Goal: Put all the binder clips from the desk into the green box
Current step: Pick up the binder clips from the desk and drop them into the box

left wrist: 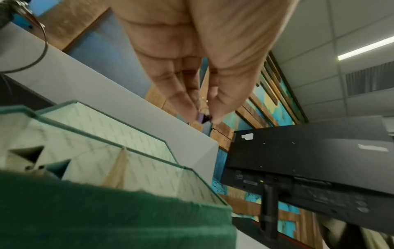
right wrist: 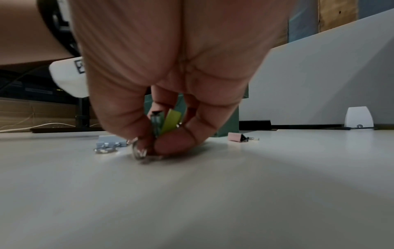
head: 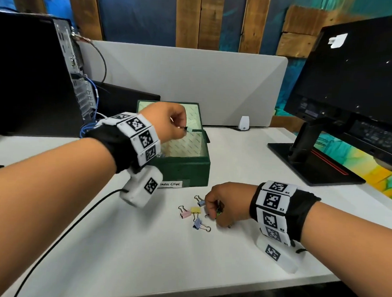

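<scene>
The open green box (head: 182,168) with pale paper lining stands mid-desk. My left hand (head: 169,122) hovers over its inside and pinches a small binder clip (left wrist: 202,117) between thumb and fingertips. My right hand (head: 219,208) rests low on the desk in front of the box and pinches green binder clips (right wrist: 168,123) by their wire handles. Loose on the desk to its left lie a pink clip (head: 184,213), a yellow clip (head: 196,210) and two blue clips (head: 201,202) (head: 198,223).
A monitor (head: 357,88) on its stand (head: 314,163) fills the right side. A black computer tower (head: 30,76) with cables stands at the left. A grey divider panel (head: 182,79) runs behind the box, and a black cable (head: 72,228) crosses the near desk.
</scene>
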The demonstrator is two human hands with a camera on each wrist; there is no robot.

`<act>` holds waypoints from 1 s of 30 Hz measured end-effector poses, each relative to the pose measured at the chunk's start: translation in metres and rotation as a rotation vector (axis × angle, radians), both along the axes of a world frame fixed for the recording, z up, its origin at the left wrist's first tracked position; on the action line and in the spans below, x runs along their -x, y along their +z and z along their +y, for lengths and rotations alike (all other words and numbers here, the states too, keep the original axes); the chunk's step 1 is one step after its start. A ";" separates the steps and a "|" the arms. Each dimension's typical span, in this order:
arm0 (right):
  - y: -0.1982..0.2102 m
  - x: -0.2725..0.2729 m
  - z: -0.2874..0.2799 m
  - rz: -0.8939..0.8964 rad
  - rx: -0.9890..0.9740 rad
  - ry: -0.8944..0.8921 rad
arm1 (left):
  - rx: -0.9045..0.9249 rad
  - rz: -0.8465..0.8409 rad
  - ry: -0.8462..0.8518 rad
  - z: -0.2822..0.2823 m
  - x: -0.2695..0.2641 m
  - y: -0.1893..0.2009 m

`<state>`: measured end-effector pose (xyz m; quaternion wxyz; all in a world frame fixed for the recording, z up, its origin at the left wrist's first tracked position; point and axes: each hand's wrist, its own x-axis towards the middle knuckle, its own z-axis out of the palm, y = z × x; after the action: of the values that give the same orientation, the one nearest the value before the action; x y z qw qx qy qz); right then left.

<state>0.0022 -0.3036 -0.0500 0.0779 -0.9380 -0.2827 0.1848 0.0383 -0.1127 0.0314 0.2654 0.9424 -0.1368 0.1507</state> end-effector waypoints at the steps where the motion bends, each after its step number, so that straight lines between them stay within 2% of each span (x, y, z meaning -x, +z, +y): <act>1: 0.000 0.000 0.000 -0.012 0.005 -0.003 | 0.023 0.004 0.007 -0.001 -0.007 0.001; 4: 0.000 -0.001 0.000 -0.039 0.025 0.001 | 0.042 0.050 0.043 0.001 -0.019 -0.008; 7: 0.004 -0.002 -0.002 -0.045 0.057 0.019 | 0.084 0.051 0.030 0.006 -0.008 -0.020; 10: 0.016 -0.004 -0.001 -0.078 0.086 0.036 | -0.024 0.083 -0.044 0.015 0.014 -0.033; 12: 0.032 -0.008 0.002 -0.091 0.074 0.024 | -0.116 0.163 -0.106 0.023 0.027 -0.042; 14: 0.053 -0.018 0.008 -0.149 -0.006 -0.001 | -0.197 0.262 -0.162 0.030 0.037 -0.051; 17: 0.084 -0.040 0.022 -0.328 -0.307 -0.088 | -0.324 0.382 -0.221 0.030 0.049 -0.059; 19: 0.095 -0.054 0.032 -0.359 -0.437 -0.140 | -0.373 0.454 -0.241 0.022 0.055 -0.062; 24: 0.088 -0.068 0.040 -0.261 -0.418 -0.129 | -0.503 0.460 -0.220 -0.001 0.062 -0.065; 27: 0.080 -0.057 0.024 -0.371 -0.402 -0.118 | -0.522 0.473 -0.202 -0.007 0.061 -0.067; 30: 0.065 -0.048 -0.005 -0.436 -0.252 -0.133 | -0.545 0.518 -0.193 -0.011 0.059 -0.069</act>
<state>0.0506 -0.3090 0.0152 0.1436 -0.9551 -0.2511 -0.0641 -0.0209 -0.1233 -0.0374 0.0441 0.9680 -0.1884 -0.1600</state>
